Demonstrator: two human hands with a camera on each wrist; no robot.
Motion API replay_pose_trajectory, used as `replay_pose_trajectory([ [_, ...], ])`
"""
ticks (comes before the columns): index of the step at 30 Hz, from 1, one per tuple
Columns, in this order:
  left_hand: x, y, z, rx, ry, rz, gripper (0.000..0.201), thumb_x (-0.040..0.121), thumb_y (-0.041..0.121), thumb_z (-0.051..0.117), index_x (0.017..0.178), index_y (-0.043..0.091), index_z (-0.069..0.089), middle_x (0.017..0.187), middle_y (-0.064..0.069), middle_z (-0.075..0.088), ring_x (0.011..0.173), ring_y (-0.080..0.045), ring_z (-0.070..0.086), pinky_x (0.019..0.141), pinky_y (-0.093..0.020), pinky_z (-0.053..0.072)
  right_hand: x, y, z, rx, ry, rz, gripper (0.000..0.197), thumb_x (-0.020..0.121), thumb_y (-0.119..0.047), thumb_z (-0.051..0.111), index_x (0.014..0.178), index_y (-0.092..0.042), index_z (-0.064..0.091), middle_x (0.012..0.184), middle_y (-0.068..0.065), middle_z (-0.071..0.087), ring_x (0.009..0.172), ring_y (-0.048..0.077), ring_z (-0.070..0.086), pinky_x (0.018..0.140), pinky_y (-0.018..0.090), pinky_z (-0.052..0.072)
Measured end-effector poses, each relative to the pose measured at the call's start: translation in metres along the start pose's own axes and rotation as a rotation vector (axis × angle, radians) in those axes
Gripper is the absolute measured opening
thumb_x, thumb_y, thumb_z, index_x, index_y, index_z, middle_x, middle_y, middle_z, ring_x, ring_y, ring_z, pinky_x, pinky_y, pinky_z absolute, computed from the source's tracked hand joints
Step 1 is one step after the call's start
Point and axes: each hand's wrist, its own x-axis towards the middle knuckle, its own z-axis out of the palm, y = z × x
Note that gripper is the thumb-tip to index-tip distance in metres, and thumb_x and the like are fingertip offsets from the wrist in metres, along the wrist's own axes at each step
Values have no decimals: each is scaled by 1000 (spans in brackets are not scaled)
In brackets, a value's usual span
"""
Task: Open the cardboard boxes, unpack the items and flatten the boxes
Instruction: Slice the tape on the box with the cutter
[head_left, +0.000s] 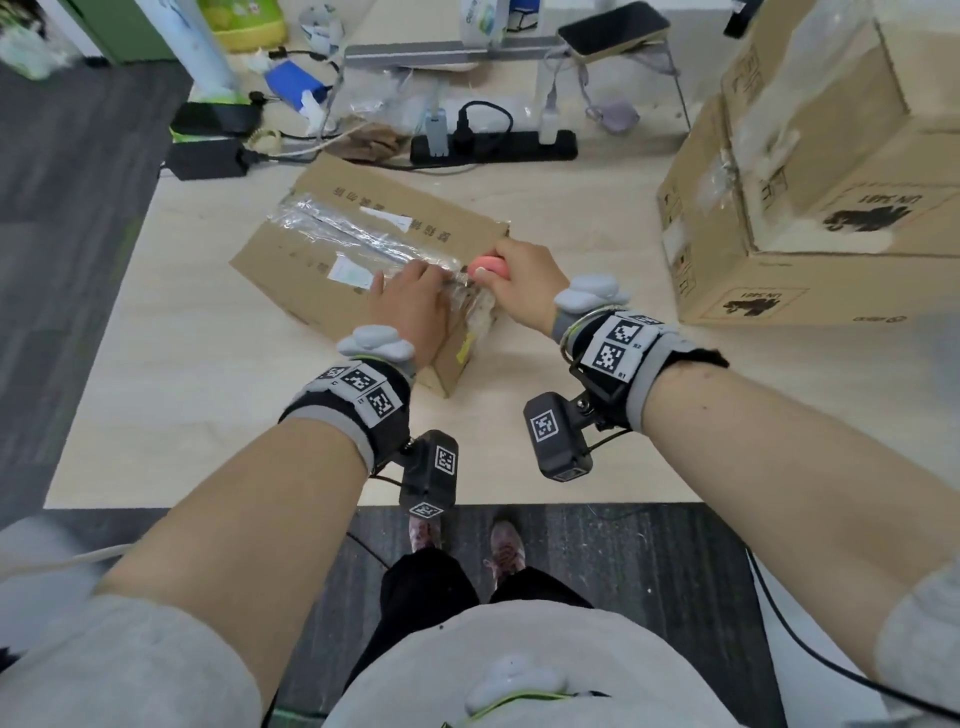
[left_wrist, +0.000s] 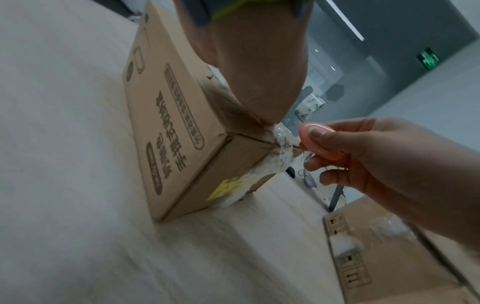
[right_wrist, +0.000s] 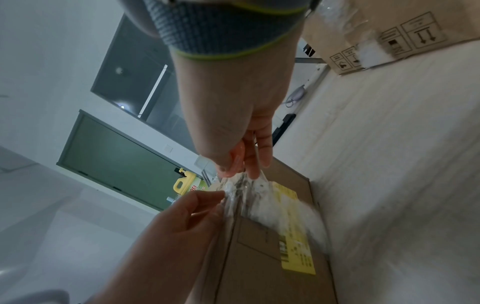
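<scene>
A small brown cardboard box (head_left: 332, 228) lies closed on the pale table (head_left: 208, 405), its top seam sealed with clear tape (head_left: 343, 231). My left hand (head_left: 410, 301) rests flat on the box top at its near end, fingers straight. My right hand (head_left: 514, 280) grips a small pink cutter (head_left: 488, 267) at the near end of the taped seam. In the left wrist view the pink cutter (left_wrist: 319, 142) meets the taped corner of the box (left_wrist: 182, 131). In the right wrist view the right hand (right_wrist: 241, 156) holds it over the crumpled tape (right_wrist: 241, 191).
Two larger taped cardboard boxes (head_left: 810, 171) are stacked at the table's right. A black power strip (head_left: 493, 145), power adapters (head_left: 208, 156) and cables lie along the far edge. A phone on a stand (head_left: 613, 28) is at the back. Grey carpet lies left of the table.
</scene>
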Motion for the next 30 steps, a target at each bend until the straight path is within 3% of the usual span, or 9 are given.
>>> replay_pose_trajectory([
  [2,3,-1,-1,39,-55,14,30,99,25,36,121,27,56,124,2,55,111,-23,56,113,-47,20,-3,2,2,58,-17,35,31,94,-19,55,122,-6,57,120,10,62,104,25,59,86,32,47],
  [5,6,-2,-5,79,-117,54,29,100,28,35,121,26,55,123,1,53,108,-23,56,110,-48,26,-7,3,5,86,-40,77,31,92,-15,53,122,-8,51,117,13,63,87,27,61,82,39,52],
  [8,12,-4,-10,127,-101,119,22,97,26,40,112,18,54,112,-5,54,99,-29,55,92,-43,37,-7,3,6,113,-10,125,26,87,-12,56,113,-11,55,109,10,66,76,21,57,75,33,53],
  [12,21,-7,-20,155,-176,194,18,95,24,44,105,10,50,107,-10,52,94,-31,51,75,-37,37,-8,0,7,166,27,180,13,85,-13,60,97,-17,57,107,8,66,76,20,58,72,32,53],
  [16,30,-11,-32,96,-301,234,20,97,27,44,106,9,49,108,-10,52,96,-29,49,80,-40,43,-10,-4,12,198,72,232,13,85,-15,61,98,-14,59,105,7,66,76,21,59,68,34,52],
  [21,44,-9,-45,108,-429,269,27,90,36,54,100,11,51,101,-5,53,97,-26,47,81,-36,39,-12,-4,17,155,124,251,16,87,-14,60,102,-10,60,97,4,64,64,14,53,51,15,40],
  [24,49,-11,-47,115,-482,299,48,81,54,62,100,12,53,101,-6,55,96,-26,50,84,-39,44,-14,-7,20,125,140,277,16,89,-16,59,104,-11,60,90,1,59,68,17,53,56,24,39],
  [30,55,-10,-50,133,-527,259,56,69,59,73,100,18,51,99,-5,59,95,-25,53,84,-39,46,-14,-9,20,153,151,301,16,89,-18,60,102,-11,59,92,3,61,70,19,55,52,19,39],
])
